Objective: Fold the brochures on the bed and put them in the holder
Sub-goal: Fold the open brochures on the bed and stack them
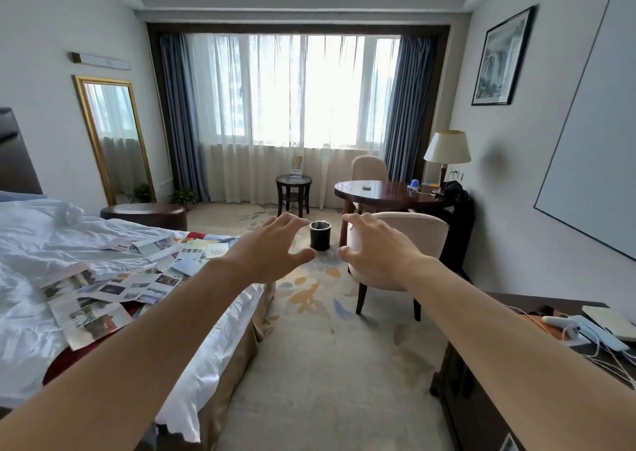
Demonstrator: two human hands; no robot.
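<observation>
Head view: both arms reach straight forward at chest height. The left hand (272,244) and right hand (373,247) hang in the air palms down, fingers spread and lightly bent, holding nothing. The brochures (113,289) lie scattered and unfolded on the bed (41,240), left of the left arm. The holder (296,167) stands on the far side table (293,184) by the window. No writing is legible.

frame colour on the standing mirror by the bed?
Gold. The mirror leans against the left wall, clearest in the head view.
</observation>
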